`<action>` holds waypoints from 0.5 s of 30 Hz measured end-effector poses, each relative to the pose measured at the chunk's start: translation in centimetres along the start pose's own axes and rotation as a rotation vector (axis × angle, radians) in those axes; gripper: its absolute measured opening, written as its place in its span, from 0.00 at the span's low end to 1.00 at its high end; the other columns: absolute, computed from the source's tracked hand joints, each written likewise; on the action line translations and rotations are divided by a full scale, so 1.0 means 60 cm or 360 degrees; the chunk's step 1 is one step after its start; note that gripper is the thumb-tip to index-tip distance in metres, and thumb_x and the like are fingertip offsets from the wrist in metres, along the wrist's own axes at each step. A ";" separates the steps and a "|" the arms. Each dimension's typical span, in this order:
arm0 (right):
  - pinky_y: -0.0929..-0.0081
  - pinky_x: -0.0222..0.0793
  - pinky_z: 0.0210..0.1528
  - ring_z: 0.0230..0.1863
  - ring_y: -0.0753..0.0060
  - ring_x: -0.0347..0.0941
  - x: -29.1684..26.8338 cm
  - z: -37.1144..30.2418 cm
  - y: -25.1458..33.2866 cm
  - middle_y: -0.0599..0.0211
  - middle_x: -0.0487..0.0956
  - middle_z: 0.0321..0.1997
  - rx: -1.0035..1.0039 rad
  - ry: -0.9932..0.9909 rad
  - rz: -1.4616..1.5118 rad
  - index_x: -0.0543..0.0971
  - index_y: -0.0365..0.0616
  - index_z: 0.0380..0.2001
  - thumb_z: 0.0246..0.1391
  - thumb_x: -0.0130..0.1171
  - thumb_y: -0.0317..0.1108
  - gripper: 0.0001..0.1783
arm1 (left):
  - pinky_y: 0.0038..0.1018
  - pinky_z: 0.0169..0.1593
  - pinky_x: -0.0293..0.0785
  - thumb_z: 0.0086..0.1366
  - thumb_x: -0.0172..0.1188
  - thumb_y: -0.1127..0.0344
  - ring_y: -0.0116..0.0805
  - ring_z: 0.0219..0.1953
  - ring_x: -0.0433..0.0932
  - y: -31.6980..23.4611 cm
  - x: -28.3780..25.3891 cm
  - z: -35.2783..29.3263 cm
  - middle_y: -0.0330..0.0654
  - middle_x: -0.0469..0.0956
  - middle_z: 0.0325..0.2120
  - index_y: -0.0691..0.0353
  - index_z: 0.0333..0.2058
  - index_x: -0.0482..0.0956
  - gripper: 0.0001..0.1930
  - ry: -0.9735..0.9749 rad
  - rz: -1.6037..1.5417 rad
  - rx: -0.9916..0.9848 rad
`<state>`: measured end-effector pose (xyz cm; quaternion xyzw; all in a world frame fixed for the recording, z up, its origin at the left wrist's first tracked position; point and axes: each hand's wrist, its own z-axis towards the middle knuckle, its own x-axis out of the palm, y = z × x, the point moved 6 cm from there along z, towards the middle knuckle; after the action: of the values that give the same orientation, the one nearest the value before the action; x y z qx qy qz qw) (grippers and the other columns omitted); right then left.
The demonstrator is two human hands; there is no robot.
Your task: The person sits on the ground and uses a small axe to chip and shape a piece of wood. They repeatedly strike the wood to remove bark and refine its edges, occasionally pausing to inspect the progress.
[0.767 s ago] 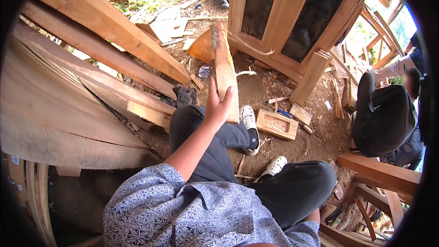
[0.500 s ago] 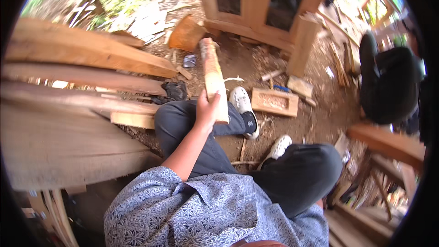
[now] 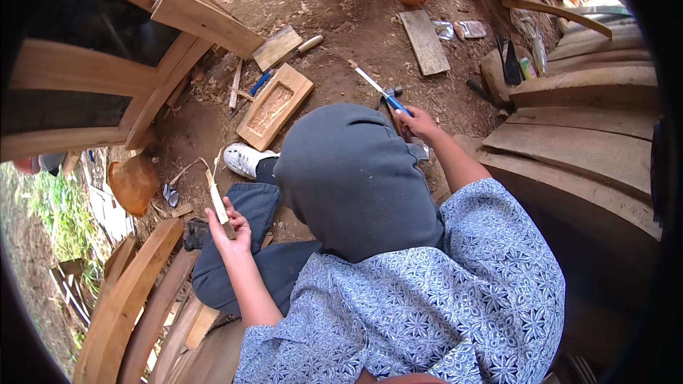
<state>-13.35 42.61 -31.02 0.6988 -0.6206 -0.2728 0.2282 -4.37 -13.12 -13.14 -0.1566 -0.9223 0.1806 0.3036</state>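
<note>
My left hand (image 3: 229,231) is closed around a pale strip of wood (image 3: 217,195) above my left leg, its far end pointing up and away. On the right, my right hand (image 3: 418,125) grips the blue handle of a chisel (image 3: 398,104), with the metal blade reaching out to the far left over the dirt. Behind the chisel, a dark hammer-like head (image 3: 395,91) shows in part. A wooden block with a carved rectangular hollow (image 3: 286,89) lies on the ground between my hands, wood chips inside it.
A short board (image 3: 279,45), a wooden-handled tool (image 3: 311,43) and a blue-handled tool (image 3: 261,82) lie beyond the block. Door-like wooden frames (image 3: 85,64) stand at left. A flat board (image 3: 425,41) lies at far right; stacked planks (image 3: 576,149) and long beams (image 3: 139,306) flank me.
The view has swung to the right. My right hand, hidden before, now shows with the chisel in it. The left hand still holds the wood, which is now turned more on edge.
</note>
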 end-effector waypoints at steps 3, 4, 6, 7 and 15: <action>0.71 0.73 0.37 0.32 0.75 0.76 -0.012 0.015 -0.026 0.71 0.82 0.33 -0.0198 -0.0241 -0.0012 0.83 0.45 0.52 0.66 0.62 0.49 0.22 | 0.18 0.24 0.75 0.71 0.62 0.46 0.26 0.29 0.80 -0.002 0.014 0.000 0.42 0.83 0.42 0.64 0.55 0.74 0.27 -0.0066 0.0043 0.0065; 0.71 0.73 0.38 0.32 0.75 0.76 -0.012 0.019 -0.021 0.72 0.82 0.33 -0.0308 -0.0350 0.0016 0.83 0.45 0.52 0.65 0.62 0.49 0.22 | 0.18 0.24 0.75 0.71 0.62 0.46 0.26 0.29 0.80 -0.004 0.023 0.000 0.42 0.83 0.42 0.64 0.55 0.74 0.27 -0.0061 0.0072 0.0093; 0.69 0.74 0.40 0.33 0.73 0.77 -0.024 0.017 -0.021 0.70 0.82 0.33 -0.0400 -0.0605 -0.0008 0.84 0.45 0.53 0.64 0.64 0.48 0.22 | 0.19 0.24 0.74 0.72 0.61 0.46 0.26 0.29 0.80 -0.004 0.039 0.000 0.41 0.84 0.42 0.64 0.54 0.74 0.26 -0.0055 0.0126 0.0145; 0.67 0.75 0.41 0.34 0.70 0.78 -0.030 0.013 -0.018 0.67 0.83 0.34 -0.0393 -0.0734 -0.0057 0.84 0.46 0.53 0.63 0.65 0.48 0.22 | 0.19 0.24 0.74 0.73 0.60 0.46 0.26 0.29 0.80 -0.007 0.047 -0.004 0.40 0.84 0.42 0.64 0.54 0.75 0.26 -0.0031 0.0133 0.0139; 0.53 0.70 0.60 0.56 0.47 0.74 -0.038 -0.009 -0.030 0.52 0.80 0.48 -0.0229 -0.1112 -0.1027 0.85 0.56 0.54 0.54 0.69 0.50 0.25 | 0.25 0.28 0.79 0.75 0.55 0.47 0.30 0.31 0.83 -0.041 0.109 -0.068 0.43 0.83 0.41 0.63 0.55 0.75 0.24 0.0103 0.0671 0.0404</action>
<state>-11.86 45.05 -31.58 0.7045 -0.3913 -0.5906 -0.0425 -7.32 -11.70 -5.77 -0.3120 -0.8290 0.3491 0.3059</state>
